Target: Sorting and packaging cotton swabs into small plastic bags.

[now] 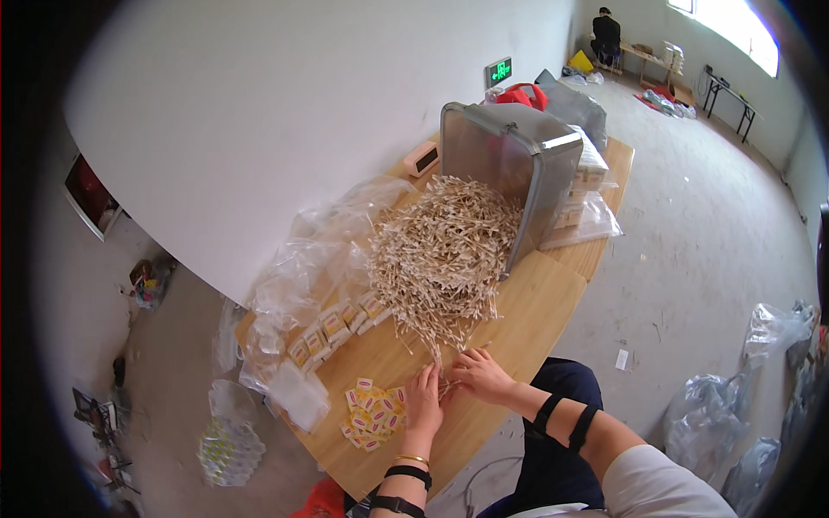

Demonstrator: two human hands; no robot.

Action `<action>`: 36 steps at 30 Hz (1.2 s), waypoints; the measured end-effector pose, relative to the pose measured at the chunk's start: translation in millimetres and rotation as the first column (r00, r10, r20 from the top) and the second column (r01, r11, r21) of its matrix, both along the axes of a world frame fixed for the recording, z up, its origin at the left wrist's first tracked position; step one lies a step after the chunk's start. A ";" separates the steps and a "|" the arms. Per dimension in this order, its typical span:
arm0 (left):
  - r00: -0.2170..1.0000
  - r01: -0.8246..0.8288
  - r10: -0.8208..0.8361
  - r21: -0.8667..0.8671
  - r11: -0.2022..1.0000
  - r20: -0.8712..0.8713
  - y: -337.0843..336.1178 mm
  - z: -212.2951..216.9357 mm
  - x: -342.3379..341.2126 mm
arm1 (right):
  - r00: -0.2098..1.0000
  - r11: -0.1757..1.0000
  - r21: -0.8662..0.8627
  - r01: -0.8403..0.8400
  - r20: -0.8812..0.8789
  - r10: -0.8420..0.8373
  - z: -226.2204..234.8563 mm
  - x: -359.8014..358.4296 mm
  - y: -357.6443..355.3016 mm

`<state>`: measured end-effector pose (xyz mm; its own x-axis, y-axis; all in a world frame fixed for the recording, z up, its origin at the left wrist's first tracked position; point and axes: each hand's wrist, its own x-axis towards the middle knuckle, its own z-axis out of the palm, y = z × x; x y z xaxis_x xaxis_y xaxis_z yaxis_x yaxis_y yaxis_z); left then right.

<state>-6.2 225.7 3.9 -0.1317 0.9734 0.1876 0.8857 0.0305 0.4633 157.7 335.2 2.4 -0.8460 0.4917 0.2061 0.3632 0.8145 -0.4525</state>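
A large heap of cotton swabs (pixel 445 250) with wooden sticks spills over the wooden table out of a grey plastic bin (pixel 553 186) lying on its side. At the heap's near edge, my left hand (pixel 423 399) has its fingers closed along one side of a small bunch of swabs. From the other side, my right hand (pixel 482 377) curls its fingers around the same bunch; part of it is hidden by both hands. Left of my left hand lies a loose pile of small yellow-and-white printed cards (pixel 374 414).
A row of small filled packs (pixel 332 326) and clear plastic bags (pixel 298 276) lie on the table's left side. A small pink-and-white box (pixel 421 160) stands by the wall. More bagged packs (pixel 583 220) sit behind the bin. Plastic bags (pixel 708 414) lie on the floor at right. A person (pixel 606 36) sits far off.
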 end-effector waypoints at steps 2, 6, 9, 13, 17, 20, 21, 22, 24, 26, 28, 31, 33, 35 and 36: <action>1.000 0.022 -0.022 0.022 1.000 -0.001 -9.7 -20.1 -4.9 | 1.000 1.000 -0.010 -0.021 -0.011 0.021 -0.4 -0.8 0.9; 0.999 0.039 -0.037 0.126 0.991 -0.015 -22.3 -33.1 -1.7 | 0.998 0.992 -0.116 0.049 0.039 -0.045 5.1 -0.2 4.2; 0.997 -0.045 0.041 0.061 0.997 0.067 -27.7 -27.0 9.1 | 0.998 0.993 -0.097 0.068 0.014 -0.067 3.9 3.6 14.3; 0.992 -0.065 0.056 0.080 0.995 0.115 -21.4 -25.6 20.9 | 0.995 0.992 0.075 -0.100 0.026 0.099 6.3 -6.0 34.6; 0.994 -0.013 0.021 0.076 0.997 -0.105 -17.2 -23.9 30.1 | 0.970 0.970 0.100 -0.220 0.132 0.206 17.6 -15.0 46.5; 0.993 -0.028 0.032 0.038 0.999 -0.117 -25.2 -29.7 27.1 | 0.959 0.968 0.066 -0.240 0.171 0.226 25.6 -12.1 49.0; 0.995 -0.027 0.028 0.015 1.000 -0.098 -27.4 -30.6 27.2 | 0.959 0.971 0.041 -0.234 0.175 0.223 24.6 -6.6 50.7; 0.995 -0.024 0.025 0.018 1.000 -0.095 -30.0 -31.4 26.7 | 0.959 0.972 0.043 -0.231 0.178 0.220 20.7 -2.0 52.3; 0.996 0.007 -0.007 -0.004 1.000 -0.094 -36.3 -32.2 24.5 | 0.963 0.972 0.061 -0.229 0.157 0.217 16.8 3.4 52.1; 0.996 -0.027 0.027 0.000 1.000 -0.082 -40.0 -33.9 25.6 | 0.964 0.970 0.075 -0.231 0.151 0.218 16.2 6.7 52.4; 0.997 -0.049 0.050 0.003 0.999 -0.060 -35.7 -24.5 34.3 | 0.966 0.971 0.086 -0.222 0.154 0.207 15.8 13.2 58.5; 0.988 -0.121 0.103 0.155 0.981 0.117 -29.8 -14.8 42.5 | 0.955 0.956 0.118 -0.268 0.167 0.247 15.6 14.8 67.2; 0.990 -0.137 0.139 0.136 0.981 -0.005 -28.1 -26.0 38.1 | 0.948 0.936 0.175 -0.306 0.143 0.284 12.8 9.7 71.4; 0.991 -0.137 0.135 0.135 0.981 0.025 -22.1 -26.6 41.8 | 0.940 0.937 0.132 -0.324 0.155 0.303 16.8 7.2 75.8; 0.990 -0.137 0.134 0.155 0.978 0.034 -20.7 -26.5 41.6 | 0.935 0.934 0.113 -0.340 0.151 0.322 23.5 2.6 77.4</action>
